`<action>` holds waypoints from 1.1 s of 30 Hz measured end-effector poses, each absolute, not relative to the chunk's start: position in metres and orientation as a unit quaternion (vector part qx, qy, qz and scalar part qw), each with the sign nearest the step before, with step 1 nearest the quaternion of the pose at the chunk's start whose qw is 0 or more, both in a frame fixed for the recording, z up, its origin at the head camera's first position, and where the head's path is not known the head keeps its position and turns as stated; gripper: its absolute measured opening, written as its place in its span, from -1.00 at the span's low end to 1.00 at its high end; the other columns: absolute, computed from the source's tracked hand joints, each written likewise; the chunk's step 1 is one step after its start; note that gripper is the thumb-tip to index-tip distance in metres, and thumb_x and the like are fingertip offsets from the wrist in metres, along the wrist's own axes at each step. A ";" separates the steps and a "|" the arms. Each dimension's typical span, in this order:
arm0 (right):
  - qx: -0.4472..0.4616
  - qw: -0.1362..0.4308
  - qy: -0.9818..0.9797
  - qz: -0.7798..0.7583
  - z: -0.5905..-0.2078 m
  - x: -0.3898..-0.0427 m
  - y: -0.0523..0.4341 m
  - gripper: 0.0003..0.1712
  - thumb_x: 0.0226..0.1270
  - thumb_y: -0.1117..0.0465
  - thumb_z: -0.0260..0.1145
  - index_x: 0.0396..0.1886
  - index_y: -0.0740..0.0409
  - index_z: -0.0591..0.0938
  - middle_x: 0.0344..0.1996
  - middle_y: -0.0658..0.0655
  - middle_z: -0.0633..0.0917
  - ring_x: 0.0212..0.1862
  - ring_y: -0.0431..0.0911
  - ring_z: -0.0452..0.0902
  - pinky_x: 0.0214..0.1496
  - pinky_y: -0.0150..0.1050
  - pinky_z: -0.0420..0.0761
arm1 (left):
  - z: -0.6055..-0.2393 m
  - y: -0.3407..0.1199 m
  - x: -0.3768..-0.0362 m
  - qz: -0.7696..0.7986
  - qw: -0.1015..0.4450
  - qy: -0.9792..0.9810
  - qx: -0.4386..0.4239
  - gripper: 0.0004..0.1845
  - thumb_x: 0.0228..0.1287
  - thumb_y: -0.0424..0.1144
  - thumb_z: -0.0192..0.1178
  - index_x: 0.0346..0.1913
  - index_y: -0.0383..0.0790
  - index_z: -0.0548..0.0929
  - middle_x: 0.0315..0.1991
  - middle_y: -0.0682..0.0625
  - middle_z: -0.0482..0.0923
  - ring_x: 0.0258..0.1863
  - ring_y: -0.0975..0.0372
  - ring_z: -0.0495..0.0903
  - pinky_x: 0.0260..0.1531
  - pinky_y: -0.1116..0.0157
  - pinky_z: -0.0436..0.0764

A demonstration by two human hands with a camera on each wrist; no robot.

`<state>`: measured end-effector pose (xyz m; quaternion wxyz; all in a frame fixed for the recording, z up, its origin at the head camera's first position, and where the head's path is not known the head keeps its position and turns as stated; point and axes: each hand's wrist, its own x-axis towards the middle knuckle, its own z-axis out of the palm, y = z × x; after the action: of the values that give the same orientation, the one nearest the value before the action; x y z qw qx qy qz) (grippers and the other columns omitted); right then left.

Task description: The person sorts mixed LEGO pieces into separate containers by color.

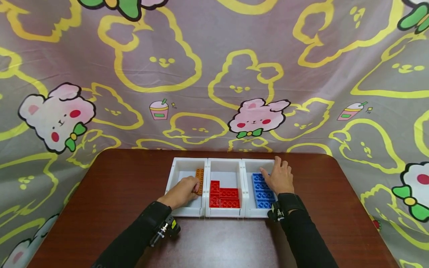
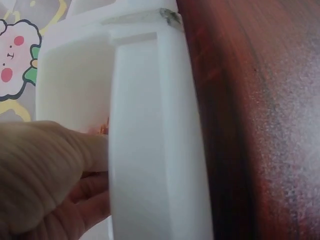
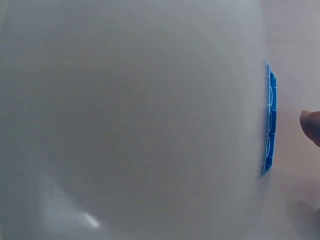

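In the head view, my left hand [image 1: 182, 191] reaches into the left white tray [image 1: 181, 167] with curled fingers. It pinches an orange toy building brick [image 1: 200, 175] that lies lengthwise along the tray's right wall. The left wrist view shows the thumb and fingers of the left hand [image 2: 60, 175] partly hidden behind the tray wall [image 2: 145, 140]. Over the right edge of the right white tray [image 1: 249, 163] lies my right hand [image 1: 280, 178], thumb spread toward the blue bricks [image 1: 263, 194]. In the right wrist view, a fingertip [image 3: 311, 127] shows apart from the blue bricks [image 3: 270, 122].
Between these two trays stands a middle white tray [image 1: 224, 175], joined side by side with them, with several red bricks [image 1: 229, 203] at its near end. All stand on a brown wooden table [image 1: 134, 175]. A patterned cloth [image 1: 201, 100] hangs behind the far table edge.
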<state>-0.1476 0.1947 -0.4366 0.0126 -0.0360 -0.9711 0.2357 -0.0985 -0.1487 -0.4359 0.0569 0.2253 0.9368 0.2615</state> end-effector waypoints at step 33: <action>-0.010 -0.033 -0.967 0.252 -0.438 -0.151 0.198 -0.07 0.51 -0.10 0.29 0.61 0.23 0.09 0.42 0.59 0.25 0.35 0.50 0.25 0.40 0.49 0.27 | -0.439 -0.179 -0.130 0.215 -0.044 0.974 0.061 -0.28 0.53 -0.08 0.23 0.50 -0.49 0.27 0.46 -0.40 0.28 0.34 -0.25 0.45 0.28 -0.18 0.48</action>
<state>-0.1514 0.1980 -0.4384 -0.0326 -0.0097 -0.9672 0.2519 -0.1302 -0.1787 -0.4392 -0.0436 0.0611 0.9737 0.2151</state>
